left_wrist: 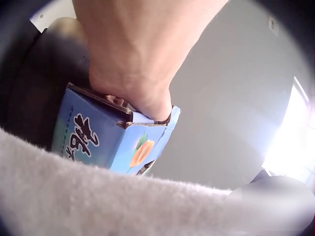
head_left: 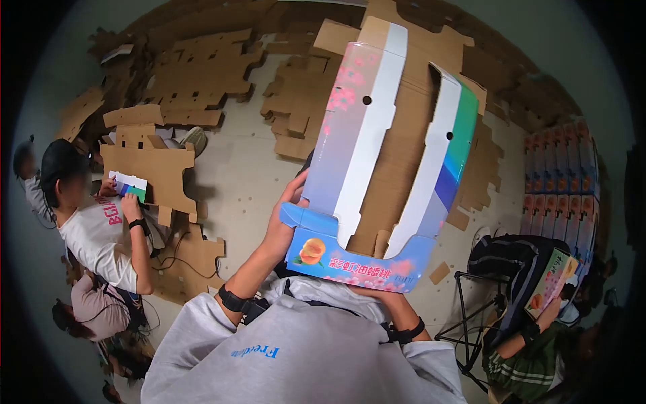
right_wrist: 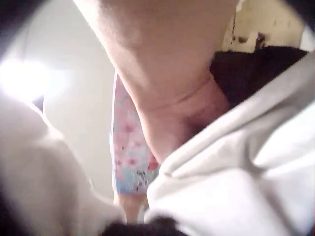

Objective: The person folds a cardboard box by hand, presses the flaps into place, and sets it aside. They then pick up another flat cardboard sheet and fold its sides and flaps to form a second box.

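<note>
A partly folded fruit carton [head_left: 343, 148], printed with pink blossoms and a peach, lies across my lap with its long open slot facing up. White inner flaps with round holes line both sides of the slot. My left hand [head_left: 286, 215] grips the carton's near left corner. In the left wrist view, that hand [left_wrist: 152, 101] has its thumb side tucked into the corner beside the blue end panel [left_wrist: 113, 142]. Beneath the near right end is my right hand [head_left: 382, 296], its fingers hidden under the carton. The right wrist view shows this hand [right_wrist: 170, 123] partly behind the shirt.
Flattened cardboard sheets [head_left: 195, 67] cover much of the floor ahead. To the left, a seated person [head_left: 101, 229] handles a small carton piece. At right stand stacked finished cartons [head_left: 558, 168], a black bag [head_left: 518, 262] on a folding stand, and another person holding a carton [head_left: 552, 276].
</note>
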A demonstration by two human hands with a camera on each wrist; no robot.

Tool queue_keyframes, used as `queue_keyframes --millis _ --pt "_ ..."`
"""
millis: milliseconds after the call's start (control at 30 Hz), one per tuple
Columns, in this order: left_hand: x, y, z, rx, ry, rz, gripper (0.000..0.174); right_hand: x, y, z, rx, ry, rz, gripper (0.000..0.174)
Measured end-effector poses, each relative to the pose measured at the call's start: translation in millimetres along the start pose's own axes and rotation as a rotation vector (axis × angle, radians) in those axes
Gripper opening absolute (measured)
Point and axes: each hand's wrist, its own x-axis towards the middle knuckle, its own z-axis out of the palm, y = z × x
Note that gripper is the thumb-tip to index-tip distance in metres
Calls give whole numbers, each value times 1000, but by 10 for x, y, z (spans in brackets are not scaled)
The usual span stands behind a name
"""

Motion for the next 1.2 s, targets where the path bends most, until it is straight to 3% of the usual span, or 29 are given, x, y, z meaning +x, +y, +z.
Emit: queue_keyframes --millis 133,233,400,467,533,733,833,1033,1133,1200 --pt "-105 -2 -16 97 88 5 58 -166 280 -151 117 151 -103 27" --pt "-131 -102 -166 -37 214 -56 52 -413 492 -367 259 213 -150 27" --pt "-135 -101 -165 -59 213 -72 51 -532 790 -962 599 303 190 26" --pt "-109 -115 -164 -66 207 -65 51 -434 873 -1187 887 651 75 26" --pt "-83 -125 -155 -74 169 -56 52 -253 385 -1377 1276 992 -221 25" --pt "55 180 17 57 5 -51 61 83 262 -1972 1703 1054 -542 25" --pt "49 147 90 68 -5 11 62 207 120 -2101 1510 1278 -484 27" --pt "4 17 98 84 74 -43 56 452 178 -1683 856 1255 -317 36" --pt "93 -112 -55 749 98 436 53 381 72 -1655 689 1192 -262 44" --pt "72 -26 -30 667 93 353 48 344 10 -1719 620 1148 -201 45"
